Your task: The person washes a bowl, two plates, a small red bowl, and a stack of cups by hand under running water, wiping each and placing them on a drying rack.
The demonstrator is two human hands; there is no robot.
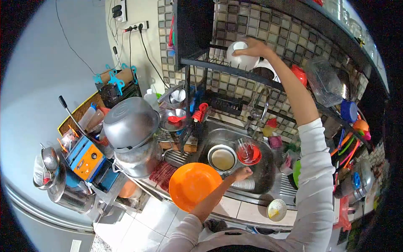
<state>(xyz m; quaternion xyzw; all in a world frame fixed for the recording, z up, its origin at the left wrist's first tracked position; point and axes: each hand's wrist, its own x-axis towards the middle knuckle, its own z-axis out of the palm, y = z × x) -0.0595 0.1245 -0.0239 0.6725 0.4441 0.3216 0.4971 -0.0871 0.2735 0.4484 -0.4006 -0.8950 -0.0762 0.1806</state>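
My right hand (252, 47) is raised to the dark dish rack above the sink. Its fingers are closed on a white bowl (242, 59), which is tilted on its side at the rack. Low over the sink (266, 178), my left hand (242, 173) is curled closed; whatever it may hold is hidden. Right below it lies a stack of ribbed white dishes (245, 185). Close by in the sink are a dark-rimmed white bowl (222, 158) with cloudy liquid and a red bowl (252, 156) with a clear glass (244, 146).
An orange basin (194, 185) sits at the counter's front edge, under my left forearm. Large metal pots (132, 124) are stacked to the left. A soiled bowl (277, 209) stands at front right. The faucet (263, 108) rises behind the sink; a red bowl (299, 75) is on the rack.
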